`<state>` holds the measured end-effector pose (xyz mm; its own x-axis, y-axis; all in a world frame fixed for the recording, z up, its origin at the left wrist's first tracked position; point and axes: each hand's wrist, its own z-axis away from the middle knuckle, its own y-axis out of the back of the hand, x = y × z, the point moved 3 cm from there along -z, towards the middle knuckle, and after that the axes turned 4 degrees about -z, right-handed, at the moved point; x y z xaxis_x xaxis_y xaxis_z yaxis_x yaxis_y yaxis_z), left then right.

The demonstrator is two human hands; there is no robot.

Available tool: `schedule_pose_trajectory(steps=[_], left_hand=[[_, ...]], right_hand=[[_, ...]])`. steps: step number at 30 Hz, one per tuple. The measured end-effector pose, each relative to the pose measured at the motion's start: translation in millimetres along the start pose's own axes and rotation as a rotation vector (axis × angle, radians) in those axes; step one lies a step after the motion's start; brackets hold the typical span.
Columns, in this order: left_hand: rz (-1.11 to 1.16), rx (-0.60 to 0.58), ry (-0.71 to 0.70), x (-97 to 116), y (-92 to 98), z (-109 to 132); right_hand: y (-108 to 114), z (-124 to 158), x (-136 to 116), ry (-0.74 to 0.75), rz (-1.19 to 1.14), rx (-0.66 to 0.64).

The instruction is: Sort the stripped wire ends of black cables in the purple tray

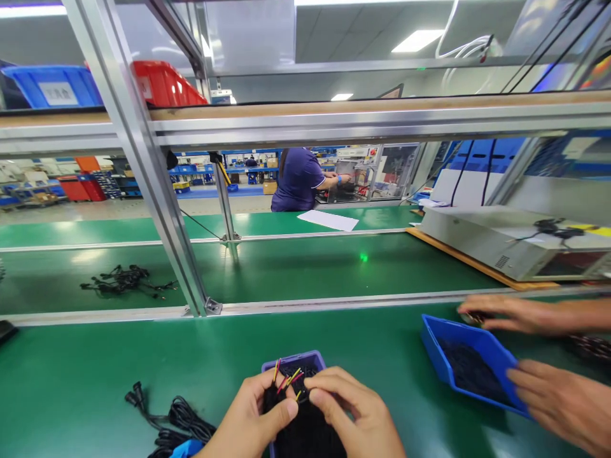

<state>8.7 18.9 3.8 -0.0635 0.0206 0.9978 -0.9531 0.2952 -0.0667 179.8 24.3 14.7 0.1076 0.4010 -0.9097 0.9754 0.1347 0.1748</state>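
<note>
My left hand (252, 416) and my right hand (351, 413) meet at the bottom centre, both closed on a black bundle of cables (305, 432) with thin red and yellow wire ends (289, 377) sticking up. The bundle sits over a small purple-blue bin (296, 360) on the green table. Black cables with plugs (167, 416) lie just left of my left hand.
A co-worker's two hands (554, 394) hold a blue bin (470, 366) of black parts at the right. A grey device (501, 238) sits on a board beyond. Aluminium frame posts (162, 210) cross the bench. A black cable pile (124, 280) lies far left. A person in purple (296, 181) works in the background.
</note>
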Motion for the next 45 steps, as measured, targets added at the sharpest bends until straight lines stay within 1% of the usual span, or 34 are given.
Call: schedule_pose_trajectory(steps=[2,3,4,6,9,11,13,15,18,20,22,23,24,26,27,29,31,33,36,40,45], left_hand=[[0.018,-0.009,0.028,-2,0.6,1],[0.025,-0.011,0.038,-3,0.8,1],[0.028,-0.012,0.043,-4,0.8,1],[0.025,-0.005,0.039,-5,0.9,1],[0.02,-0.005,0.026,-2,0.1,2],[0.026,-0.02,0.036,1,-0.5,3],[0.02,-0.027,0.047,4,-0.4,3],[0.008,-0.022,0.048,6,0.6,4],[0.002,-0.032,0.054,3,2.2,3],[0.003,-0.045,0.063,-1,3.2,2],[0.004,-0.064,0.074,-4,3.5,2],[0.0,-0.071,0.079,-5,3.4,2],[-0.004,-0.079,0.086,-5,3.0,2],[-0.018,-0.08,0.089,-1,1.6,2],[-0.025,-0.07,0.088,1,0.9,2],[-0.028,-0.046,0.085,7,-0.7,3],[-0.032,-0.033,0.084,11,-2.3,3],[-0.036,-0.037,0.082,14,-3.3,3],[-0.05,-0.049,0.078,13,-3.0,3],[-0.06,-0.059,0.09,11,-1.9,3],[-0.065,-0.034,0.112,15,-3.0,3]], right_hand=[[1,0,4,-0.142,-0.139,0.063],[1,0,5,-0.187,-0.185,0.075],[0,1,6,-0.213,-0.216,0.062],[-4,2,5,-0.222,-0.248,-0.002],[-7,2,3,-0.186,-0.227,-0.058],[-7,1,0,-0.129,-0.178,-0.05],[-7,0,-4,-0.041,-0.132,-0.031],[-7,-2,-8,0.026,-0.082,-0.042],[-7,-3,-12,0.092,0.011,-0.114],[-7,-3,-15,0.176,0.075,-0.152],[-4,-3,-17,0.281,0.133,-0.14],[-2,-2,-18,0.31,0.153,-0.104],[0,-2,-18,0.309,0.161,-0.056],[3,-1,-16,0.235,0.135,0.045],[4,0,-15,0.184,0.108,0.081],[2,2,-15,0.11,0.057,0.112],[-1,3,-16,0.096,0.033,0.113],[-4,3,-17,0.108,0.03,0.087],[-5,1,-17,0.136,0.037,0.061],[-4,0,-18,0.161,0.054,0.078],[-5,0,-17,0.184,0.07,0.045]])
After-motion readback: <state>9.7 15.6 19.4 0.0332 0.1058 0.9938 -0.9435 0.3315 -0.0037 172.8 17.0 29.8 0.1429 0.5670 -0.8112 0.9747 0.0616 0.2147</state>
